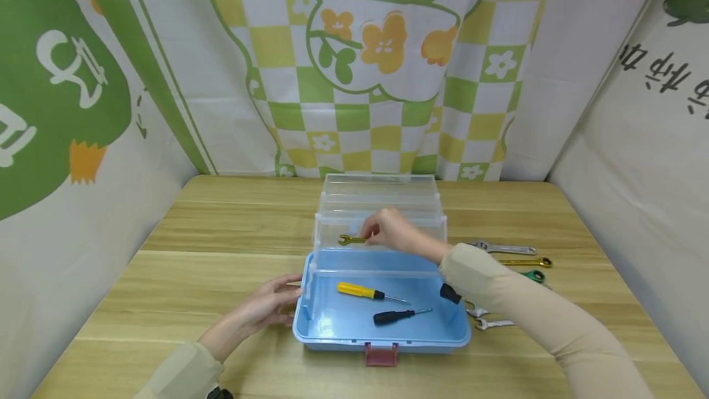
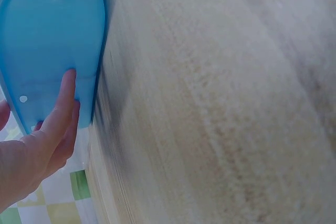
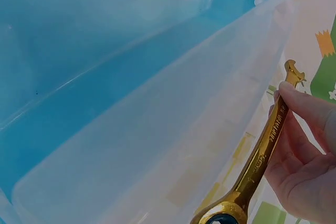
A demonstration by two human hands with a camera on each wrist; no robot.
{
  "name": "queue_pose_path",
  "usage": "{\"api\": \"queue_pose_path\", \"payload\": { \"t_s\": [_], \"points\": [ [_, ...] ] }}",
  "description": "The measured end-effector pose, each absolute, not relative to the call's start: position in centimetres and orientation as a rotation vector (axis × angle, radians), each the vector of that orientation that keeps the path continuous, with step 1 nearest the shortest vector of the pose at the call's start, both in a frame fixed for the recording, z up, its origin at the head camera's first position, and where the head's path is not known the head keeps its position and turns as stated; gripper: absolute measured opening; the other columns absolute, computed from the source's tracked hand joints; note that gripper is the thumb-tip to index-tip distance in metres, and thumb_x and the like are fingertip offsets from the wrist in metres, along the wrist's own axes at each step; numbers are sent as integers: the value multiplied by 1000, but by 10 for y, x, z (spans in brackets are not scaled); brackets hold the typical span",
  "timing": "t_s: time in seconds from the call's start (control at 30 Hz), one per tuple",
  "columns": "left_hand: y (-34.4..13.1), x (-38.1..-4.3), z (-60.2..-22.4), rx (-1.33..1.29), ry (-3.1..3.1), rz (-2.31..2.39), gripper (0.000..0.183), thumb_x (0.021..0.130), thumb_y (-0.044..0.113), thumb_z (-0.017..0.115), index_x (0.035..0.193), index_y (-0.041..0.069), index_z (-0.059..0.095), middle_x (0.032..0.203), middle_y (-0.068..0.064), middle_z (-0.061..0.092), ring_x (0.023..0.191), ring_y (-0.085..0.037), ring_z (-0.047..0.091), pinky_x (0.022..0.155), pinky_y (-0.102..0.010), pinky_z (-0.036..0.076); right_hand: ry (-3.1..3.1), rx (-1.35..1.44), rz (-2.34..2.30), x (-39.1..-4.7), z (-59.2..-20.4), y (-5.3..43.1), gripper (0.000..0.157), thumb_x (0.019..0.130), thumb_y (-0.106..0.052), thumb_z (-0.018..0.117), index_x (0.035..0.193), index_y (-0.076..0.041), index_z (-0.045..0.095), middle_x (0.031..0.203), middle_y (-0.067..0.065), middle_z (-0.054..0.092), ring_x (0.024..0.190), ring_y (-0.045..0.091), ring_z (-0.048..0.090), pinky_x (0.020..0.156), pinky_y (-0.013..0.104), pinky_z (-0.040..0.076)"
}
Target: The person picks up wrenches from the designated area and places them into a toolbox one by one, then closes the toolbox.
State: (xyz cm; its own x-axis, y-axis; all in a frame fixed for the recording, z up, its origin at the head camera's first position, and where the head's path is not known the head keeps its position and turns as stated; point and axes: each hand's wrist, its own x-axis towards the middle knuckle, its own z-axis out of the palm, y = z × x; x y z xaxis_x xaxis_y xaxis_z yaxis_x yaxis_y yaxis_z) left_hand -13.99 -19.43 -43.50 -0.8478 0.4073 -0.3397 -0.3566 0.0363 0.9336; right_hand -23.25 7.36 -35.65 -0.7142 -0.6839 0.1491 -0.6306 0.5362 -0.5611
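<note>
A gold ratchet combination wrench (image 1: pixel 351 240) is pinched between the thumb and fingers of my right hand (image 1: pixel 390 229), above the back of the blue toolbox (image 1: pixel 327 345). In the right wrist view, the ring end of the wrench points down and its open jaw sticks out past the thumb. My left hand (image 1: pixel 271 305) rests against the toolbox's left side, its fingers extended along the blue wall (image 2: pixel 50 40). Inside the box lie a yellow-handled screwdriver (image 1: pixel 357 290) and a black-handled screwdriver (image 1: pixel 392 318). Another black handle (image 1: pixel 450 294) leans at the right rim.
The toolbox's clear lid (image 1: pixel 382 183) stands raised at the back, and a dark red latch (image 1: pixel 381 356) hangs in front. Right of the box lie an adjustable wrench (image 1: pixel 512 250), another gold wrench (image 1: pixel 532 261), a green-ended wrench (image 1: pixel 535 276) and silver wrenches (image 1: pixel 493 324), partly behind my right sleeve.
</note>
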Motion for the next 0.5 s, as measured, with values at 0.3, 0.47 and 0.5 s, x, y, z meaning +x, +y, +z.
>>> {"api": "queue_pose_path", "payload": {
  "t_s": [0.3,0.47,0.5],
  "points": [
    [-195,-140,-436,53,1792,1858,64,89,18,50,135,-10,14,125,-32,35,105,-27,50,83,-49,47,2690,-1137,-885,-228,-362,72,12,77,3,63,86,-4,68,85,6,66,74,12,59,64,16,50],
    [-195,-141,-436,63,1794,1850,64,90,18,49,135,-10,14,126,-32,35,105,-27,49,83,-49,47,2713,-1147,-840,-226,-366,72,14,77,4,62,87,-4,68,87,7,67,79,15,60,68,17,50],
    [-194,-141,-436,64,1793,1849,64,90,18,49,135,-10,14,126,-32,34,105,-27,49,83,-49,47,2714,-1141,-834,-226,-366,72,14,77,5,62,87,-4,68,87,7,66,79,15,60,68,17,50]
  ]
}}
